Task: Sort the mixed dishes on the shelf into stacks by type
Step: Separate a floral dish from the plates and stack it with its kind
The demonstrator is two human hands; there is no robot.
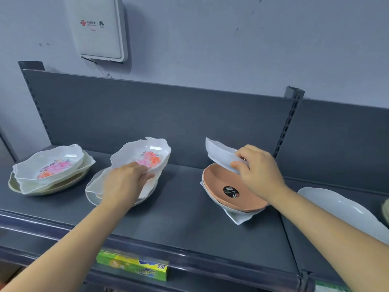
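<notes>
White wavy-rimmed dish with pink flowers [147, 153] is tilted up off a white pile [92, 188], fingers [139, 167] of the left hand [124, 182] curled round its near edge. The right hand [259, 169] pinches a plain white dish [219, 152] just above a salmon oval plate [219, 178]. Sorting seems midway: each lifted dish needs carrying to its match. A flowered stack [50, 167] sits left of the left fingers on the grey shelf [179, 218], with nothing between.

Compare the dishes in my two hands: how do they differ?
The floral dish in the left hand has a wavy rim and a flower print; the plain dish in the right hand has straighter edges and no print. The floral dish tilts over a white stack; the plain dish over the salmon plate. Both are white and tilted.
</notes>
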